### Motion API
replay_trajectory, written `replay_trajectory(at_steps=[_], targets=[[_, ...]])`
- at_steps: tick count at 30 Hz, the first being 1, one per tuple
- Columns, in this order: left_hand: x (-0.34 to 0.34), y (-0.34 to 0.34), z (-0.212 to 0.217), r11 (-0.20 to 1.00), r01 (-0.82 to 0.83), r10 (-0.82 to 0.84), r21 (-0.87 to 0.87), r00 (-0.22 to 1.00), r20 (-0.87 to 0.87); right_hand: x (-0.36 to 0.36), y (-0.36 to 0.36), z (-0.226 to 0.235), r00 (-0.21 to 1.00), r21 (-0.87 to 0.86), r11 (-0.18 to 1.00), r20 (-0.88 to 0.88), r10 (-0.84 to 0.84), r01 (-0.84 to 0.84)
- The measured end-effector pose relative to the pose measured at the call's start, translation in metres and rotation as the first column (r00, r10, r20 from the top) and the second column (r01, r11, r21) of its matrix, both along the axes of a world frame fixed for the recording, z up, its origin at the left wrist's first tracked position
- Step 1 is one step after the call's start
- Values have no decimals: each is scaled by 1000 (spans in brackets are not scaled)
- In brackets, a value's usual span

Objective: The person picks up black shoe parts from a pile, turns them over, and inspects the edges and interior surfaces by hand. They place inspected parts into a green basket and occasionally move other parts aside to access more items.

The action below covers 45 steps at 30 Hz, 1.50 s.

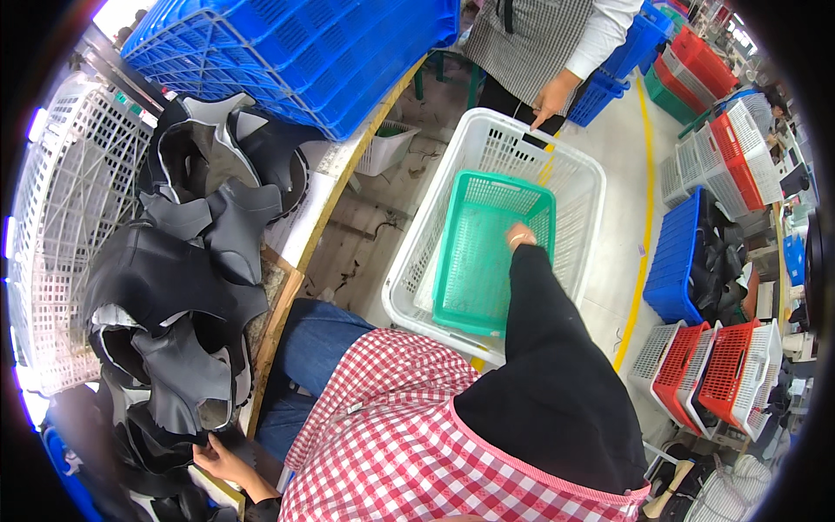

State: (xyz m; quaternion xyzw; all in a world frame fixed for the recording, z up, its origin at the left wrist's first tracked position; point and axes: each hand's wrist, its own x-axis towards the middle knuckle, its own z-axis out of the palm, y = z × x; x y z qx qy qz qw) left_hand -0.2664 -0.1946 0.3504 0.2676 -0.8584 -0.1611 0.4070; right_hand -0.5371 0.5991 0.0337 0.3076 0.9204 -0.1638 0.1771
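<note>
To my left lies a pile of black leather shoe uppers with grey fuzzy linings. At the near end of the pile, my left hand pinches the edge of a black shoe upper. My right arm reaches forward in its black sleeve. My right hand, with a band at the wrist, is over the right side of a green plastic basket; its fingers are hard to make out. The green basket sits inside a larger white plastic crate. No shoe uppers show in the green basket.
Across from me, another person's hand touches the white crate's far rim. A large blue crate stands at the table's far end. White crates rise beyond the uppers. Red, white and blue crates line the right, past a yellow floor line.
</note>
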Motion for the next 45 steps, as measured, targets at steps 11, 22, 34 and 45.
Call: replay_trajectory(at_steps=[11,22,34,45], targets=[[6,-14,13,999,40,-36,19,982,-183,193,-235,-70,894,-364,829,-21,448,-424],[22,-25,50,992,-49,83,117,948,-308,88,-184,-98,933,-154,930,91,349,-333],[32,-45,135,998,-10,-11,-62,946,-323,-158,27,192,753,-134,967,-608,-254,218],[-2,-17,111,990,142,-138,-3,961,-240,-68,-58,114,673,426,591,59,738,-685]])
